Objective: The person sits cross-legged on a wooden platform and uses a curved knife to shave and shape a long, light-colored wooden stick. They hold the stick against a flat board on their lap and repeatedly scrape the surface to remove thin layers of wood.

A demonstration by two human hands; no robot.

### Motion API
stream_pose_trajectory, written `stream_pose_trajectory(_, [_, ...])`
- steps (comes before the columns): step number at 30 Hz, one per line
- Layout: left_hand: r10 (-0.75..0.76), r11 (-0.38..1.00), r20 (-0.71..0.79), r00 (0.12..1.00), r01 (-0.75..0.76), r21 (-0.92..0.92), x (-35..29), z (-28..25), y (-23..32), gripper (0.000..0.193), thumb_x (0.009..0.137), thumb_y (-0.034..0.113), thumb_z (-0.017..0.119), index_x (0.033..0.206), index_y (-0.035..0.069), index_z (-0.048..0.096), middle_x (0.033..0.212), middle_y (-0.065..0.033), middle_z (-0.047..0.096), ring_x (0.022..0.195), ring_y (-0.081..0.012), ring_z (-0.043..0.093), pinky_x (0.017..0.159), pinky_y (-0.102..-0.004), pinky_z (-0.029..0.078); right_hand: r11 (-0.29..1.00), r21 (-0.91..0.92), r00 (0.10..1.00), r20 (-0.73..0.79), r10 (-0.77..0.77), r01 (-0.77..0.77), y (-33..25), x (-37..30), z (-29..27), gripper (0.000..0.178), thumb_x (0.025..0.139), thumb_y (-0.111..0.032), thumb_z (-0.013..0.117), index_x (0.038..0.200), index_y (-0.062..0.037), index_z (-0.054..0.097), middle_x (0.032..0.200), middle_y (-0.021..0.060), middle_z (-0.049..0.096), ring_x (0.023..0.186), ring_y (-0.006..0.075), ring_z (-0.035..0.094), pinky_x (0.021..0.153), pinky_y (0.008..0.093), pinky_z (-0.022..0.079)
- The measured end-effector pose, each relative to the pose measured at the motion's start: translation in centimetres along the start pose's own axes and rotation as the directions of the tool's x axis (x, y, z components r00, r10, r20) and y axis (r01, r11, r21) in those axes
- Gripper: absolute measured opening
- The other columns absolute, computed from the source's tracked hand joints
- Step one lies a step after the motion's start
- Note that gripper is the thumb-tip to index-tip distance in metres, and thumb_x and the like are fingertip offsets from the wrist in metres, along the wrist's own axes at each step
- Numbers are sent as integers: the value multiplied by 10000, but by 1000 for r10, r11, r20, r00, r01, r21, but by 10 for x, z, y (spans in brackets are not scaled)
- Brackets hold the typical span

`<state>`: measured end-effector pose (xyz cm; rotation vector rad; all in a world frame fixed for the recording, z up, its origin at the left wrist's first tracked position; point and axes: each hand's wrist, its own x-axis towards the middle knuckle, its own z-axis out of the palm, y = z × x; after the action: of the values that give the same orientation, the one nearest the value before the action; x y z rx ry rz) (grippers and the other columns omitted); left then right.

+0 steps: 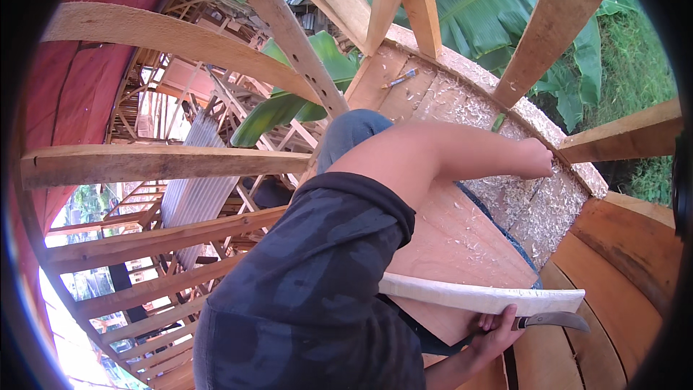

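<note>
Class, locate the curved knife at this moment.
In the head view, the curved knife sits low right, gripped by one hand, just beneath the pale wooden strip.

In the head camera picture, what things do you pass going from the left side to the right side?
Red tarp → corrugated metal sheet → dark camouflage sleeve → pencil → hand among wood shavings → curved knife blade.

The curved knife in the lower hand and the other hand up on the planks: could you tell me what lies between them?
In the head view, wood shavings on bare plank lie between the left hand and the curved knife; the pale wooden strip crosses just above the knife.
</note>
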<state>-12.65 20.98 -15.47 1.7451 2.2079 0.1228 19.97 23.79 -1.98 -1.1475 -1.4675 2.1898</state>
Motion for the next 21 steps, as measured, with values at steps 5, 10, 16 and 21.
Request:
stream_pose_trajectory(5, [-18,962,28,999,25,-272,-68,-104,71,420,829,296,714,1176,83,611,1024,-182,661,975,-372,667,801,-491,553,983,181,994,-107,15,5,-4,4,5,218,1016,-215,527,904,-38,469,517,-47,306,395,59,342,355,228,323])
stream_pose_trajectory(10, [18,444,151,988,127,-887,-171,-133,131,750,873,531,658,1320,-44,476,1023,-243,678,992,-366,660,854,-429,510,956,284,997,-33,-72,78,-21,16,22,300,1043,-281,479,824,-78,449,514,-48,308,390,55,340,346,227,325])
stream_pose_trajectory(16, [-190,-20,326,926,328,-944,-232,-101,164,503,875,200,737,1267,-25,516,745,-69,641,533,-111,606,486,-252,495,937,-265,955,248,-163,229,-27,25,7,571,1003,-560,437,966,-7,573,533,-36,395,386,53,347,360,206,263])
stream_pose_trajectory(21, [-211,-59,391,896,388,-920,-233,-103,169,488,884,152,722,1293,-20,519,690,-28,589,506,-74,555,463,-238,463,356,-812,882,376,-285,462,-45,3,11,515,866,-465,694,691,3,569,543,160,530,503,323,579,489,392,430])
